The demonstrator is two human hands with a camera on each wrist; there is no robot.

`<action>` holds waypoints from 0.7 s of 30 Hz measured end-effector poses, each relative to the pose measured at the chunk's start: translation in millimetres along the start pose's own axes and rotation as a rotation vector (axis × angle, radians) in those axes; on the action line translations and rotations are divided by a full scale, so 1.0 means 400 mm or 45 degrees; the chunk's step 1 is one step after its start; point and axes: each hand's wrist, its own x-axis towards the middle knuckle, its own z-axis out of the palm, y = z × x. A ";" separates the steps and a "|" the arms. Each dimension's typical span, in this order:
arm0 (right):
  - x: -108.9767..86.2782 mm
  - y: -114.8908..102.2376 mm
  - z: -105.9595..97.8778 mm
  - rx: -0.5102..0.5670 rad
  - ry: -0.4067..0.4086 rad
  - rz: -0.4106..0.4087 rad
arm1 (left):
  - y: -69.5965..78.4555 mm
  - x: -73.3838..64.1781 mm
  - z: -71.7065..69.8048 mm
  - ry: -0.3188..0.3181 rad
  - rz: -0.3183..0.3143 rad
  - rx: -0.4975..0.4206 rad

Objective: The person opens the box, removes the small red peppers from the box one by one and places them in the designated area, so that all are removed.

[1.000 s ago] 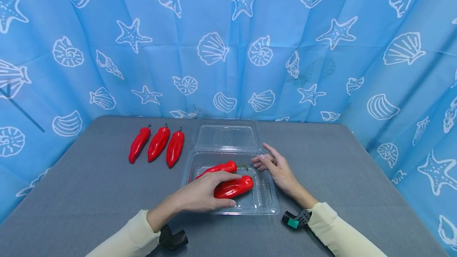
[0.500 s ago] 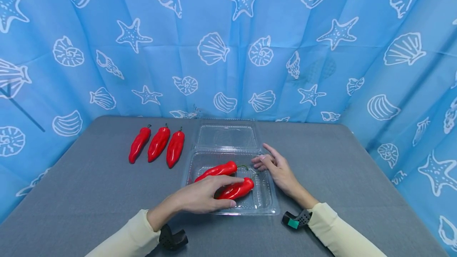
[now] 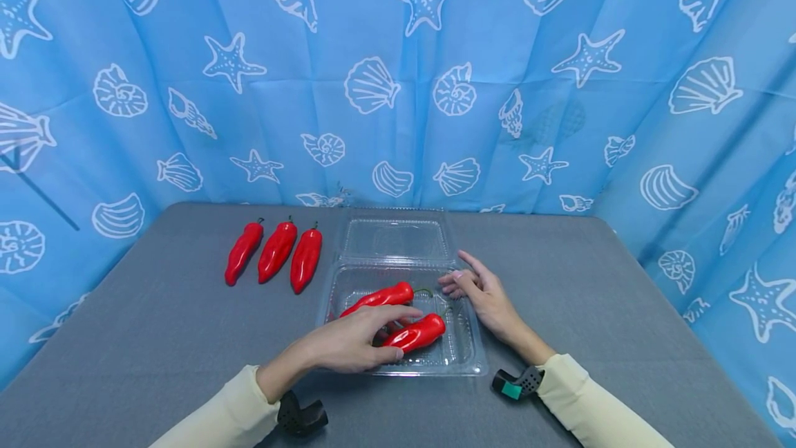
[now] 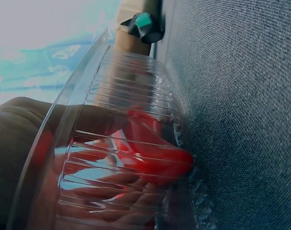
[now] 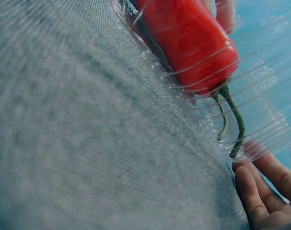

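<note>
The clear plastic container (image 3: 468, 358) sits on the grey tablecloth (image 3: 541, 261), and its lid (image 3: 398, 240) lies folded back behind it. Two red peppers are inside the container. The nearer pepper (image 3: 421, 332) lies toward the container's front edge, and the farther pepper (image 3: 387, 296) lies just behind, toward its back; both slant so that their stem ends face the container's right wall. In the right wrist view two green stems (image 5: 235, 117) curve down behind that wall, which is ribbed and see-through.

The left hand (image 3: 357, 339) reaches over the container's left side. Its thumb and fingers stand apart in a wide, loose spread, the thumb at the front of the nearer pepper and the fingers at its back. The left wrist view shows this hand and the red of the peppers through the container's wall.

The right hand (image 3: 485, 296) is at the container's right edge, its index finger stretched out and the thumb lying across the other fingers. Some fingertips meet the plastic, but I cannot tell whether they pinch the rim or merely rest against it.

To the left of the container, three more red peppers lie side by side, stems pointing away: an outer pepper (image 3: 243, 253), a middle pepper (image 3: 277, 252) and an inner pepper (image 3: 306, 260), the last being closest to the container. A blue curtain (image 3: 410, 137) printed with white shells and starfish hangs behind the container.
</note>
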 end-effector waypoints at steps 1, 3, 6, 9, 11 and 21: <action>0.000 0.000 0.000 0.001 -0.001 -0.001 | 0.000 0.000 0.000 0.003 -0.004 0.003; 0.000 0.001 0.000 -0.001 -0.002 -0.002 | 0.001 0.000 0.000 0.012 -0.010 0.006; 0.000 0.001 -0.001 -0.008 -0.002 -0.002 | 0.002 -0.001 0.000 0.025 -0.017 0.018; 0.000 0.001 0.000 -0.016 -0.001 0.000 | 0.002 -0.003 0.000 0.036 -0.021 0.036; 0.000 0.000 0.000 -0.018 0.000 0.001 | 0.003 -0.004 0.000 0.040 -0.023 0.045; 0.000 0.001 0.000 -0.029 0.003 -0.009 | -0.001 -0.001 0.003 0.046 -0.019 0.037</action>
